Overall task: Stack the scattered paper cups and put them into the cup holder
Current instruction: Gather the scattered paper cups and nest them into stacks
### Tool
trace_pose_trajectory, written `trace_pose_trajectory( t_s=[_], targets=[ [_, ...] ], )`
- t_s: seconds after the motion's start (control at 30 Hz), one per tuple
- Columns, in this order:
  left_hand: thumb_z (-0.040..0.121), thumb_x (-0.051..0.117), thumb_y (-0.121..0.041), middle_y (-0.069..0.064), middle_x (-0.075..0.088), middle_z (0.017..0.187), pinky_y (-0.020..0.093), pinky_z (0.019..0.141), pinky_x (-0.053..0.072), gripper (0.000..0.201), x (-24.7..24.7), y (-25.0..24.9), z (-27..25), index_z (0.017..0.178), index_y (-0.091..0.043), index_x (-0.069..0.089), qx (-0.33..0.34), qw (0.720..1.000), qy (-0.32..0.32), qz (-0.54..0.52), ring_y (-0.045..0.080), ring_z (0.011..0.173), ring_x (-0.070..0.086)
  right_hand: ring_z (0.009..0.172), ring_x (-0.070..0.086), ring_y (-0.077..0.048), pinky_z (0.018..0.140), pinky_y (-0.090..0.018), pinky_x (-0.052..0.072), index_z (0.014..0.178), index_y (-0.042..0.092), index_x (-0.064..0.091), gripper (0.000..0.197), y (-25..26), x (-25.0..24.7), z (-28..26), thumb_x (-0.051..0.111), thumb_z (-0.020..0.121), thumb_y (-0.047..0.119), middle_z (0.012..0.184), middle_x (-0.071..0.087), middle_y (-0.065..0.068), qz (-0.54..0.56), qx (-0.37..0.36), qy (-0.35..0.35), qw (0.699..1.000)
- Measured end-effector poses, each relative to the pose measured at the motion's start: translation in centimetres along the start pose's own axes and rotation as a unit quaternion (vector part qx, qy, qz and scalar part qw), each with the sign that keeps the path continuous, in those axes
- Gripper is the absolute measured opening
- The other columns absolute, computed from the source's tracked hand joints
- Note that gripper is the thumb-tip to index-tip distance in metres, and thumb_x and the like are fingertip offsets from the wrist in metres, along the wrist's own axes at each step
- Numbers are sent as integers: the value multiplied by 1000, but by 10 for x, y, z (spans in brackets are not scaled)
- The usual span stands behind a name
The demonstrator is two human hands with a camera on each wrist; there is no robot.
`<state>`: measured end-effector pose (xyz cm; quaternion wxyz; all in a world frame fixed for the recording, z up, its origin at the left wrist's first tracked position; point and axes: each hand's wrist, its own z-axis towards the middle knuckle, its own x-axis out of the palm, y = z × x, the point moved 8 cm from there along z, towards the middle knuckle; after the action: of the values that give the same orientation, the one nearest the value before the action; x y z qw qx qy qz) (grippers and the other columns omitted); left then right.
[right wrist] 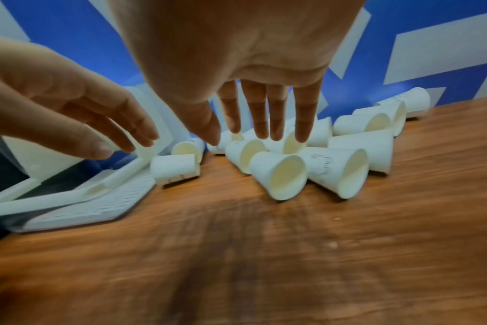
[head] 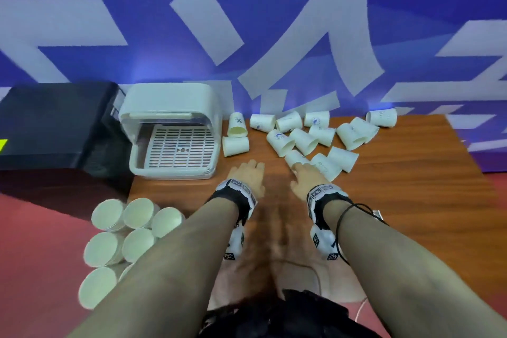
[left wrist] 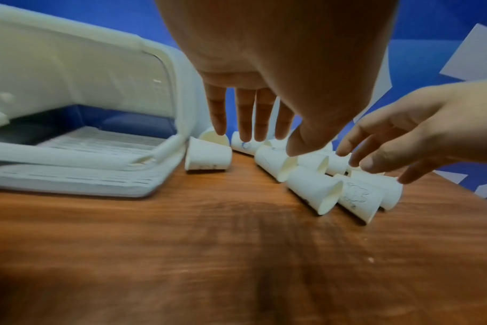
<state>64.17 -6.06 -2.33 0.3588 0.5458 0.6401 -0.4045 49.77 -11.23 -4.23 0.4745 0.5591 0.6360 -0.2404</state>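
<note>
Several white paper cups (head: pixel 301 140) lie on their sides across the far half of the wooden table (head: pixel 397 200). The white cup holder (head: pixel 170 173), lid up over a slotted tray, stands at the table's far left. One cup (head: pixel 236 146) lies just right of it. My left hand (head: pixel 248 170) hovers over bare wood with fingers straight (left wrist: pixel 253 123), holding nothing. My right hand (head: pixel 303 171) reaches with spread fingers (right wrist: pixel 264 118) just above the nearest cup (right wrist: pixel 278 173) of the pile, gripping nothing.
Stacked cups (head: pixel 131 228) with rims facing up stand off the table's near-left corner, over the red floor. A black box (head: pixel 49 123) sits left of the holder. A blue and white wall runs behind the table. Bare wood lies between the hands and me.
</note>
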Motion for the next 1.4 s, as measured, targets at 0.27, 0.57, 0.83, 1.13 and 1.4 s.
trace_pose_trajectory(
  t_s=[0.27, 0.57, 0.83, 1.13, 1.4],
  targets=[
    [87, 55, -29, 5, 33, 142, 44, 92, 49, 58, 29, -89, 72, 142, -25, 39, -47, 993, 38, -99, 31, 117, 50, 121, 44, -33, 88, -44, 50, 147, 29, 32, 67, -149, -24, 39, 56, 86, 14, 131, 44, -11, -65, 20, 66, 995],
    [82, 57, -40, 15, 61, 120, 40, 84, 52, 87, 65, -73, 112, 149, -44, 2, -112, 970, 133, -170, 35, 99, 62, 117, 43, -30, 86, -39, 48, 146, 33, 34, 70, -138, -7, 79, 63, 85, 15, 131, 38, -11, -125, -79, 77, 986],
    [83, 48, -33, 8, 64, 96, 42, 75, 57, 80, 77, -92, 137, 149, -48, 6, -108, 971, 113, -183, 30, 79, 62, 117, 42, -33, 90, -43, 46, 151, 40, 21, 79, -133, 13, 103, 54, 87, 8, 130, 35, -12, -96, -115, 96, 984],
    [87, 46, -14, 15, 63, 99, 35, 70, 48, 77, 74, -89, 147, 152, -41, 14, -88, 975, 124, -163, 34, 82, 60, 118, 45, -34, 90, -43, 47, 151, 44, 21, 77, -135, 20, 106, 49, 89, 8, 131, 34, -14, -61, -104, 105, 987],
    [86, 45, -17, 12, 67, 105, 36, 76, 54, 51, 55, -75, 121, 137, -26, 45, -134, 970, 101, -176, 32, 87, 60, 106, 60, -27, 78, -33, 48, 130, 26, 56, 41, -131, -1, 91, 47, 92, 13, 116, 62, -7, -86, -79, 113, 987]
  ],
)
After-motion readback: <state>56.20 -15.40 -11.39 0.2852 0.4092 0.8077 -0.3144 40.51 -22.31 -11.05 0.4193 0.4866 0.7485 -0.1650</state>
